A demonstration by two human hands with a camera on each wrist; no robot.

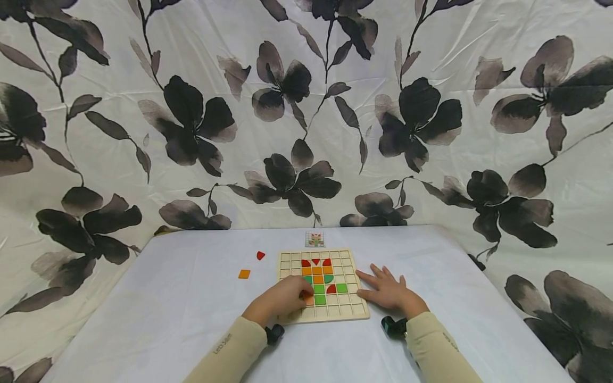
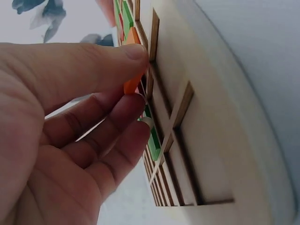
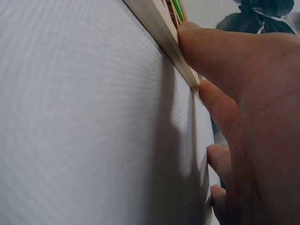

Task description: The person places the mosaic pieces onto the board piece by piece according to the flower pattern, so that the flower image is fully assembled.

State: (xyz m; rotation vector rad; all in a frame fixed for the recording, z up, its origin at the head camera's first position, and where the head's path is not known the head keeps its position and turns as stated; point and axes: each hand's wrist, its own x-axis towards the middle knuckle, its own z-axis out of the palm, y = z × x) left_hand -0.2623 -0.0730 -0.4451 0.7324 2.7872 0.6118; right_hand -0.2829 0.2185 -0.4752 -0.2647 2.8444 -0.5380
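My left hand is over the lower left part of a wooden grid board. Thumb and fingers pinch an orange tile, tilted close against the grid in the left wrist view. Green tiles sit in cells beside it, and more orange ones fill cells higher up. Red quarter-round pieces lie among them. At the board's right edge my right hand rests with fingers spread; its thumb touches the wooden rim in the right wrist view.
A loose orange square and a red piece lie on the white table left of the board. Behind the board is a small pattern card. A flower-printed cloth hangs at the back.
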